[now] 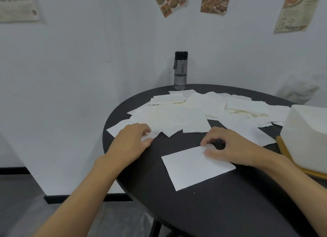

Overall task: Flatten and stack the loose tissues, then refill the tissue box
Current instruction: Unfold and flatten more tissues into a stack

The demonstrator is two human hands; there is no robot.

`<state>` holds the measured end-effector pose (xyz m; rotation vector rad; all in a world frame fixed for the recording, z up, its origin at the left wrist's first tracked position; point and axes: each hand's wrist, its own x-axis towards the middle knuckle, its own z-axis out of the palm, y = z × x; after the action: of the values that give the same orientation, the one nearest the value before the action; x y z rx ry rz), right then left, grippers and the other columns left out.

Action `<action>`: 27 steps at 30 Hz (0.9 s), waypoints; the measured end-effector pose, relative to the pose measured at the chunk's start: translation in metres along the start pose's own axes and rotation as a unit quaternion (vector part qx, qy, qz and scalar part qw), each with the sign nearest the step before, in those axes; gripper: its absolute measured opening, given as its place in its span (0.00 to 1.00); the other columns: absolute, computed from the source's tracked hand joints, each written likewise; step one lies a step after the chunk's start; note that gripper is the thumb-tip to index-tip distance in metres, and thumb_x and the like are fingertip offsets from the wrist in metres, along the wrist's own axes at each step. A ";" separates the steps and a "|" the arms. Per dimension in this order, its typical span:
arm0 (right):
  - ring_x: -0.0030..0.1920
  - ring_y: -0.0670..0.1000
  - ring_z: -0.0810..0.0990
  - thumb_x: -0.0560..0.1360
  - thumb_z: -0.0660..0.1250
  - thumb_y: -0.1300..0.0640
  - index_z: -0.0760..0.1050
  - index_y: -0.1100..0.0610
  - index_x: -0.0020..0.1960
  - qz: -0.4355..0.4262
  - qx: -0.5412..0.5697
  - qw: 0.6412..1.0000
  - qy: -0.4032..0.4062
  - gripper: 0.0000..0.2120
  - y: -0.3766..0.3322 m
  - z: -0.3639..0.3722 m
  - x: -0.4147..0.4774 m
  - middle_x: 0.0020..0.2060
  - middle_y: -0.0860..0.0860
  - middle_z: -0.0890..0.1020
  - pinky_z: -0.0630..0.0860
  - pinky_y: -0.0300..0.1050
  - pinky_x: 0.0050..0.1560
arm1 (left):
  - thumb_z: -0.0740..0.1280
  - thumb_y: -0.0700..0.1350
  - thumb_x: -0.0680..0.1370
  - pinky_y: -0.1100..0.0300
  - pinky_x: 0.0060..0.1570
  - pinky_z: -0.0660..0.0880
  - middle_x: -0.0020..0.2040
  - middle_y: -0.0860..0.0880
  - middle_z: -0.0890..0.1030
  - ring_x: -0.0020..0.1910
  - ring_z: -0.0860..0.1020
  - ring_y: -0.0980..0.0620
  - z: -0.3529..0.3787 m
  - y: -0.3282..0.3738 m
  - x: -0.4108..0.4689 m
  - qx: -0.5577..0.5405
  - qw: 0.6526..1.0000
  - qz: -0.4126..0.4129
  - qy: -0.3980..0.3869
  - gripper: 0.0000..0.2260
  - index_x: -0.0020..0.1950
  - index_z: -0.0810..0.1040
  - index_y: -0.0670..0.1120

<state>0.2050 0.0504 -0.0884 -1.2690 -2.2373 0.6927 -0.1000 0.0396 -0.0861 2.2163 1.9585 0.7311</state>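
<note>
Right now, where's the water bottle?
Head view, upper centre: the water bottle stands upright on the black table, far edge, by the wall, behind the loose tissues.

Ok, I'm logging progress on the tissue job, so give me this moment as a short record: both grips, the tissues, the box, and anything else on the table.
left grip: pinches the near-left edge of the pile
right grip: pinches the far corner of the sheet
sheet: single, flat, alone on the table in front of the pile
pile: loose, overlapping, not yet stacked
box: white, at the right edge, partly out of frame
bottle: upright behind the pile
</note>
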 end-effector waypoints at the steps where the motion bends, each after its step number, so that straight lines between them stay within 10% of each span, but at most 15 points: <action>1: 0.52 0.40 0.77 0.72 0.74 0.53 0.81 0.43 0.47 0.004 0.002 1.000 0.008 0.06 0.001 0.001 0.000 0.49 0.36 0.79 0.70 0.33 0.51 | 0.68 0.48 0.79 0.54 0.58 0.75 0.55 0.53 0.81 0.56 0.78 0.51 -0.003 0.001 0.003 0.011 1.000 -0.001 -0.011 0.09 0.58 0.81 0.49; 9: 0.51 0.40 0.79 0.72 0.74 0.53 0.81 0.45 0.46 0.017 0.015 0.999 0.026 0.05 -0.002 0.003 0.000 0.48 0.37 0.80 0.74 0.36 0.53 | 0.65 0.42 0.76 0.50 0.48 0.79 0.41 0.50 0.82 0.44 0.80 0.48 -0.010 0.005 0.012 0.079 0.996 0.016 -0.039 0.06 0.43 0.82 0.44; 15: 0.52 0.39 0.78 0.74 0.73 0.54 0.80 0.44 0.47 0.008 0.022 0.996 0.083 0.05 -0.004 0.008 0.002 0.47 0.37 0.79 0.71 0.32 0.52 | 0.68 0.45 0.79 0.69 0.39 0.76 0.46 0.57 0.82 0.42 0.81 0.58 -0.019 0.024 0.001 -0.145 0.985 0.029 0.091 0.04 0.46 0.82 0.48; 22: 0.49 0.36 0.75 0.75 0.73 0.53 0.77 0.42 0.56 -0.023 0.076 0.978 0.191 0.12 -0.026 0.008 0.002 0.48 0.38 0.79 0.69 0.28 0.47 | 0.68 0.40 0.79 0.53 0.42 0.79 0.44 0.55 0.86 0.42 0.82 0.46 -0.044 0.073 0.003 -0.410 0.908 0.015 0.081 0.06 0.44 0.84 0.43; 27: 0.59 0.41 0.76 0.70 0.72 0.43 0.69 0.38 0.65 -0.024 0.194 0.955 0.221 0.25 -0.036 0.002 0.003 0.59 0.42 0.77 0.75 0.38 0.57 | 0.65 0.40 0.81 0.62 0.35 0.76 0.39 0.47 0.80 0.37 0.76 0.51 -0.044 0.099 0.005 -0.589 0.806 -0.043 -0.029 0.08 0.44 0.80 0.41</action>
<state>0.1799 0.0370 -0.0668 -1.0451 -1.6658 0.7058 -0.0274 0.0169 -0.0081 1.3030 0.9840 1.3283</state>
